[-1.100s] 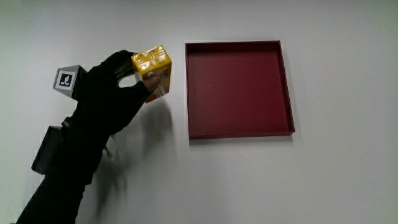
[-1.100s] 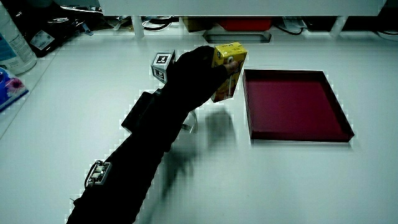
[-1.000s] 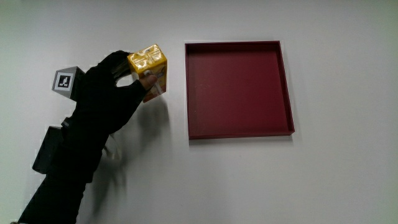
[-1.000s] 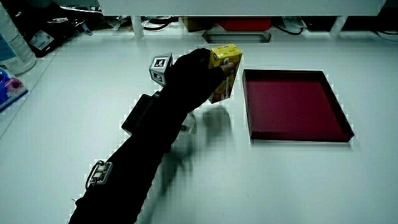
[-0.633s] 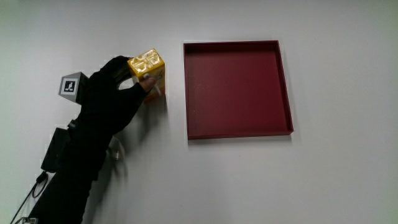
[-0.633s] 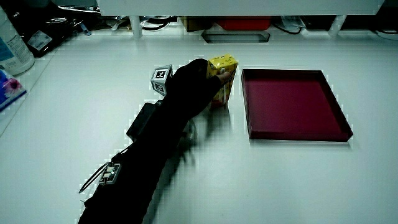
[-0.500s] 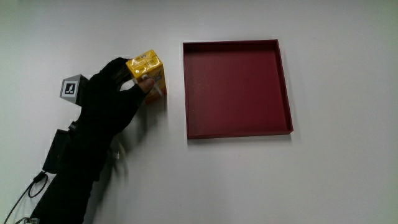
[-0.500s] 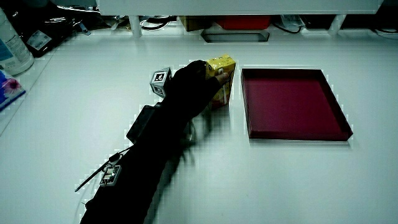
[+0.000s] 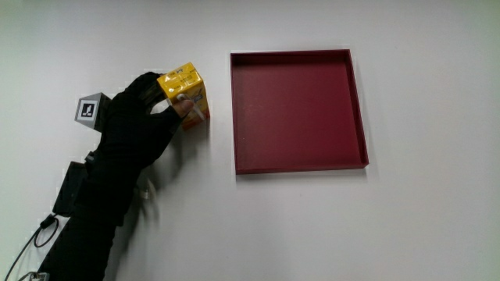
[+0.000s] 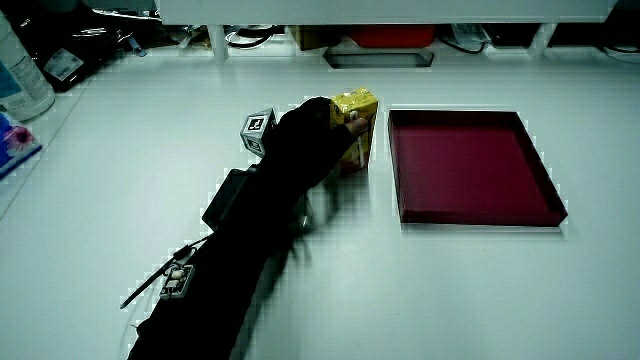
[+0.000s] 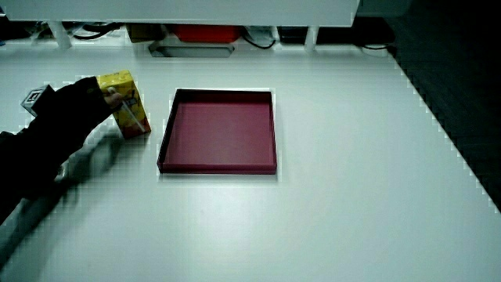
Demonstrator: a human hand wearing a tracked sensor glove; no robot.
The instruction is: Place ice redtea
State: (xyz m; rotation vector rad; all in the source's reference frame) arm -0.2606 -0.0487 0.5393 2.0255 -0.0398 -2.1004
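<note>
The ice redtea is a small yellow carton (image 9: 185, 87) standing upright on the white table beside the dark red tray (image 9: 356, 109), outside its rim. The black-gloved hand (image 9: 144, 117) wraps its fingers around the carton's side and top. In both side views the carton (image 10: 355, 128) (image 11: 125, 100) rests on the tabletop with the hand (image 10: 315, 135) (image 11: 74, 110) still closed on it. The patterned cube (image 9: 92, 108) sits on the back of the hand. The tray (image 10: 545, 190) (image 11: 266, 168) holds nothing.
A low partition with cables and boxes (image 10: 380, 45) runs along the table's edge farthest from the person. A white bottle (image 10: 20, 70) and a coloured packet (image 10: 12, 140) stand at the table's edge in a side view. A cable (image 9: 39, 234) hangs from the forearm.
The hand carried the carton down from the air and a little away from the tray; the carton now stands on the table. The hand keeps its hold.
</note>
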